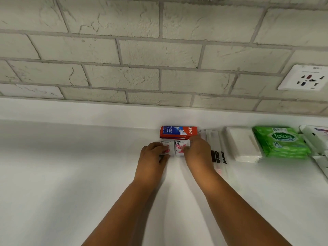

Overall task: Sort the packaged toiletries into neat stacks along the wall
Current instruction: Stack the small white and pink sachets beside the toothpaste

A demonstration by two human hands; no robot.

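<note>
Two small white sachet stacks with pink flower prints lie side by side on the white counter [71, 166]. My left hand [153, 157] curls round the left sachet stack [170, 147]. My right hand [198, 153] grips the right sachet stack [180, 148] with thumb and fingers. Just behind them a stack of red and blue toothpaste boxes [178, 132] sits against the wall. To the right stand, in a row, long clear-wrapped packets [217, 150], a white tissue stack [245, 144] and green Sanicare wipe packs [280, 142].
More white packets [317, 137] lie at the far right edge. A white wall socket [304, 78] is set in the grey brick wall [142, 54] above the row. The counter runs on to the left and toward me.
</note>
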